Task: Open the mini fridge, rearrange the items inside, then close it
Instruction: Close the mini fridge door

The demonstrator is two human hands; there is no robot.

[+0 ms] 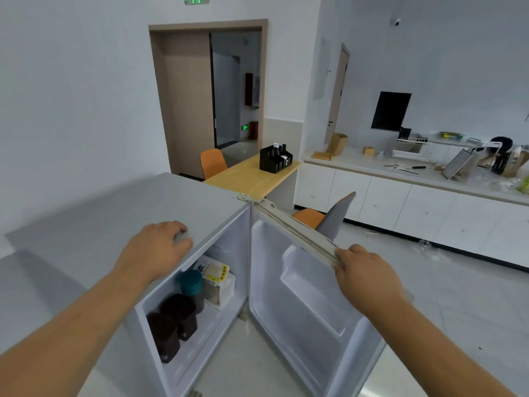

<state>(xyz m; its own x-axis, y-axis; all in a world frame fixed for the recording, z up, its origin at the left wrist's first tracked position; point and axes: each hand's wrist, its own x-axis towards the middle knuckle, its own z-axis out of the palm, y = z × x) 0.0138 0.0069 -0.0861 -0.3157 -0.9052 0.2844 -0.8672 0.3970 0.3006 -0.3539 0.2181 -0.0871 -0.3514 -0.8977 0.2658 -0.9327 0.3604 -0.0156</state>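
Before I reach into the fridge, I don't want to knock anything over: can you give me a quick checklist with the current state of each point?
1. Fridge door swung wide open: ok.
2. Right hand steadying the door's top edge: ok.
3. Left hand free to reach: not ok, resting on the fridge top.
4. Two dark containers upright at the front: ok.
5. Teal-lidded jar and white carton reachable behind them: cannot tell.

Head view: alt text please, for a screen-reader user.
A mini fridge stands open, right hand gripping the door top edge, left hand resting on the fridge top. Inside: two dark containers, a teal-lidded jar, a white carton.
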